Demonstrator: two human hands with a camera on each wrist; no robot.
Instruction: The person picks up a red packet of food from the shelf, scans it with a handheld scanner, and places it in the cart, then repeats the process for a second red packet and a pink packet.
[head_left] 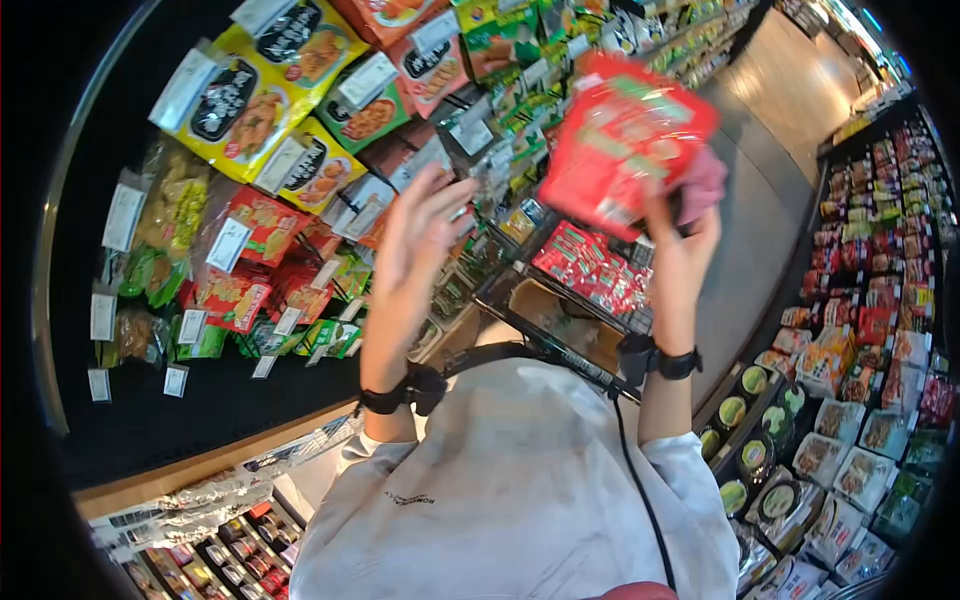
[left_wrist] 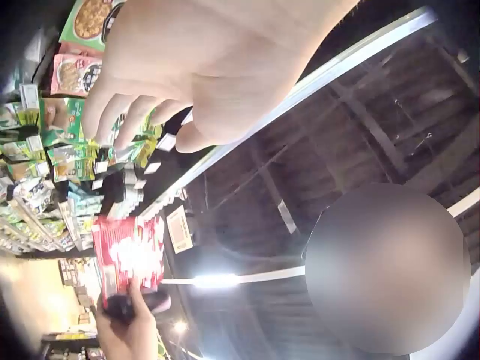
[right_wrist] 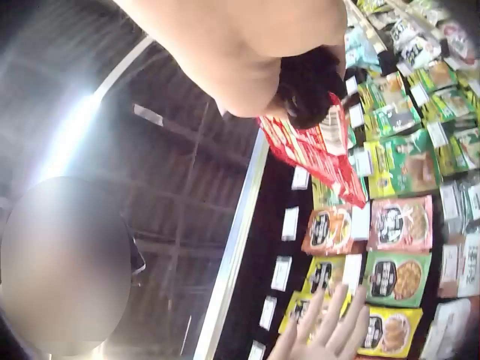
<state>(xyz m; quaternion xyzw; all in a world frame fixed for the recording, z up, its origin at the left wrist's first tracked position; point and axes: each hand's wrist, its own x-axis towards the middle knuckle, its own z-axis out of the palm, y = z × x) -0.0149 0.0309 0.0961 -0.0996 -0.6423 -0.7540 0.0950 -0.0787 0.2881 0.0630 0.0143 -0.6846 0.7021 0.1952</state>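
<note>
My right hand [head_left: 682,262] grips a glossy red food packet [head_left: 622,140], raised at the upper right of the head view and blurred. A crumpled mauve cloth [head_left: 704,186] is bunched in the same hand; it looks dark in the right wrist view [right_wrist: 309,88]. The packet's printed back [right_wrist: 319,154] hangs below that hand there. My left hand [head_left: 415,235] is raised before the hanging packets, its fingers spread and holding nothing. In the left wrist view its palm [left_wrist: 187,71] and loosely bent fingers show.
A shelf wall of yellow packets [head_left: 250,105], red packets [head_left: 268,228] and white price tags [head_left: 230,245] rises at left. Before my body stands a dark-framed cart [head_left: 545,340] with many small red packets [head_left: 590,268]. An aisle floor [head_left: 750,190] runs beside the right-hand shelves.
</note>
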